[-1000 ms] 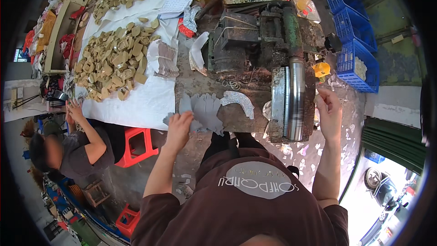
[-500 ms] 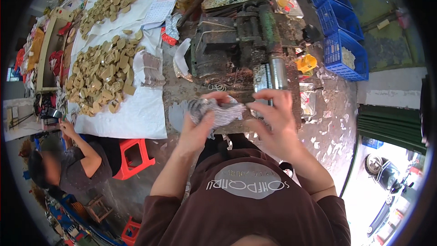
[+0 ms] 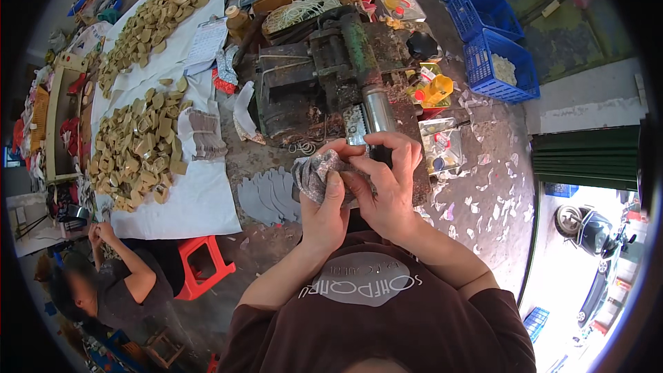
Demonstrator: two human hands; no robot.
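In front of my chest, my left hand point(image 3: 327, 215) is wrapped around a bent stack of glittery grey strips point(image 3: 312, 175), thumb across its near side. My right hand point(image 3: 392, 193) is closed at the stack's right end, fingers bent and pressed against it. That end is mostly hidden behind the fingers. On the bench just left of the stack lie several flat, curved grey pieces point(image 3: 264, 197), overlapping like a fan. Beyond my hands stands a worn dark machine point(image 3: 286, 86) with a shiny metal cylinder point(image 3: 378, 112).
On white sheeting point(image 3: 200, 211) at left lie heaps of tan blocks point(image 3: 138, 141) and a bundle of greyish pieces point(image 3: 205, 135). Blue crates point(image 3: 501, 72) stand at the right. A co-worker point(image 3: 131, 269) sits at lower left near a red stool point(image 3: 204, 269). Scraps litter the floor.
My right hand has come in from the right and closed onto the stack. The stack is now bent and turned in my left hand. The view has shifted, uncovering more fanned grey pieces.
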